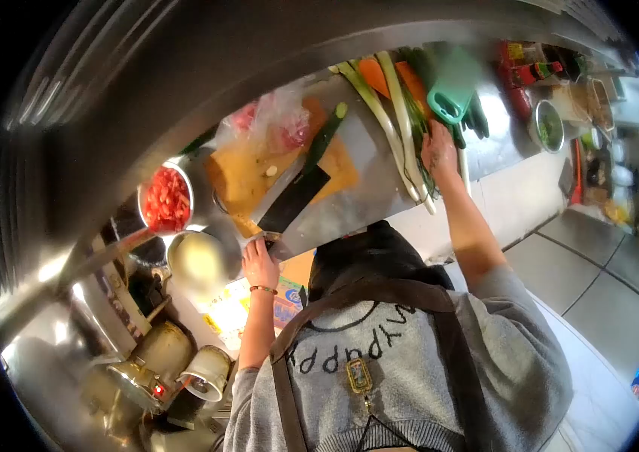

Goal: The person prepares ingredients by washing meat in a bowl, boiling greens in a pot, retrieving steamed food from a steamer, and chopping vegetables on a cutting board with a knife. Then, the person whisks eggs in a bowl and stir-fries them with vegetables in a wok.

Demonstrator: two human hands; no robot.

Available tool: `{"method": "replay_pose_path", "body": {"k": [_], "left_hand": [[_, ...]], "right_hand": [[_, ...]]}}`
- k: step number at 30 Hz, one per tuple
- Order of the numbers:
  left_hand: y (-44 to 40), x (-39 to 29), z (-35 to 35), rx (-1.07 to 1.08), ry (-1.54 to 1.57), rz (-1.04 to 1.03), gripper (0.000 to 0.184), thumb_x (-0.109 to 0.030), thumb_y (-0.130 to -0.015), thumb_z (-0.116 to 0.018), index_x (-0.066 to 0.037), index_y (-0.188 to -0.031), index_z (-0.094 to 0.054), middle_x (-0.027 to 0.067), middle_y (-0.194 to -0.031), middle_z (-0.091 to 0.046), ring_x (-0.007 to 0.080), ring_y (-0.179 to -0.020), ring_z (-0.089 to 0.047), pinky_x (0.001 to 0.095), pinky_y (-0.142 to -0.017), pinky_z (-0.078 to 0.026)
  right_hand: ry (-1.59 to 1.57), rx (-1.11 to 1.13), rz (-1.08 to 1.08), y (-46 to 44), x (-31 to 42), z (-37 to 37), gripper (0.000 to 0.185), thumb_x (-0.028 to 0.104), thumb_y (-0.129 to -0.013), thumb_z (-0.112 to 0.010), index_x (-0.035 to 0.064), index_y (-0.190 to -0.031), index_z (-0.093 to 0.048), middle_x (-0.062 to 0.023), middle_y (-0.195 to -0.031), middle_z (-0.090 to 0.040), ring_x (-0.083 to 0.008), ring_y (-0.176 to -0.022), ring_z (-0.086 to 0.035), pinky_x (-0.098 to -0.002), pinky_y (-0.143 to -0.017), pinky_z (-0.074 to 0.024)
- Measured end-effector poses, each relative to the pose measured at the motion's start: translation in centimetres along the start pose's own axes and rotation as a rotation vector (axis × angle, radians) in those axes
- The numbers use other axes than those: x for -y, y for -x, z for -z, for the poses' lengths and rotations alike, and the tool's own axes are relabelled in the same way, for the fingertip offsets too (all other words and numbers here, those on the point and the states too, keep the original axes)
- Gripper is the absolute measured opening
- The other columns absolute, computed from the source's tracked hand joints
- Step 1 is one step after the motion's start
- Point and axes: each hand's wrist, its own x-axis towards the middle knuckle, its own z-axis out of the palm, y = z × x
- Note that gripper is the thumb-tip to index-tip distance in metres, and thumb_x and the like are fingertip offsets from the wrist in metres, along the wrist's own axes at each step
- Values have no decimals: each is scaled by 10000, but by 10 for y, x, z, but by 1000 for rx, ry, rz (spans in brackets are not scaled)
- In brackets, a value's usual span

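Observation:
My left hand [259, 264] is closed around the dark handle of a cleaver [295, 199] at the front edge of the counter. The wide blade lies over a wooden cutting board [240, 177]. Beyond the blade lies a cut cucumber [322, 139]. My right hand [440, 151] reaches in beside long leeks [387, 132], just below a green plastic piece with a handle hole [449, 105]. Its fingers look curled, and what they grip among the greens is hidden. Several dark green vegetables [476, 119] lie just past it.
A bowl of chopped red pieces [166, 200] and a pale-filled bowl [197, 258] stand at left. A plastic bag [266, 120] lies behind the board. Orange vegetables [373, 77] lie at the back. Right are a bowl of greens [548, 126] and a bottle [538, 73].

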Motion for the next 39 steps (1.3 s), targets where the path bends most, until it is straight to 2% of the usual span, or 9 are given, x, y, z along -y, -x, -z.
{"method": "replay_pose_path", "body": {"k": [3, 7, 17, 21, 26, 32, 34, 37, 39], "left_hand": [[-10, 10, -15, 7, 85, -76, 456, -26, -669, -579, -5, -1118, -507, 206, -1053, -528, 390, -975, -499, 472, -832, -435], [4, -33, -8, 59, 408, -171, 431, -31, -688, -591, -5, -1109, -503, 223, -990, -521, 414, -925, -506, 472, -808, -431], [0, -216, -53, 130, 492, 3, 441, -15, -699, -627, -18, -1109, -465, 235, -1033, -502, 440, -974, -485, 483, -820, -428], [-10, -228, -61, 80, 563, 36, 450, -23, -713, -623, -10, -1128, -450, 239, -1039, -499, 440, -978, -483, 491, -833, -421], [-4, -236, -60, 126, 482, 35, 455, -86, -751, -650, 3, -1141, -434, 249, -1054, -505, 431, -1000, -493, 479, -841, -434], [-2, -260, -42, 331, 434, 83, 467, -138, -750, -699, 47, -1090, -436, 262, -1037, -552, 422, -968, -555, 463, -837, -470], [-10, -261, -72, 125, 544, 17, 383, -292, -794, -667, 30, -956, -538, 231, -968, -612, 393, -898, -595, 468, -797, -478], [-41, -268, -50, 435, 459, 40, 379, -278, -859, -615, 43, -1037, -522, 233, -1023, -605, 353, -910, -612, 428, -779, -502], [-48, -261, -28, 179, 942, 59, 359, -258, -893, -589, 25, -1104, -521, 196, -1035, -618, 299, -912, -623, 403, -764, -510]], "right_hand": [[-191, 48, -190, -24, -5, -12, 200, 120, -825, -555, 7, -976, -490, -200, -1019, -556, -368, -982, -509, -435, -841, -443], [215, 52, 59, -44, -15, -19, 355, 251, -832, -579, -12, -1033, -452, -215, -1029, -569, -403, -1058, -462, -477, -858, -435], [-189, 435, -606, -106, -43, -30, 544, 439, -861, -570, -16, -1139, -462, -253, -1110, -582, -417, -1176, -436, -523, -911, -399], [102, 425, -482, -101, -38, -15, 631, 512, -722, -702, -4, -1070, -594, -259, -1060, -622, -419, -934, -613, -470, -827, -476], [-219, 708, -664, -111, -81, -83, 711, 403, -650, -804, -36, -1145, -543, -211, -1064, -632, -311, -954, -622, -396, -803, -488], [-425, 471, -183, -112, -88, -62, 628, 320, -669, -816, -43, -1104, -543, -158, -1003, -652, -279, -861, -623, -364, -747, -488], [-640, 391, -284, -103, -59, 2, 496, 280, -750, -766, -45, -1053, -545, -139, -955, -647, -214, -804, -616, -336, -697, -496], [-878, 283, -349, -70, -8, 86, 367, 238, -830, -702, -31, -1020, -541, -108, -916, -635, -149, -774, -603, -281, -670, -495], [-1023, 297, -286, -37, 25, 115, 316, 231, -868, -660, -20, -1021, -545, -89, -908, -631, -133, -784, -600, -263, -674, -492]]}}
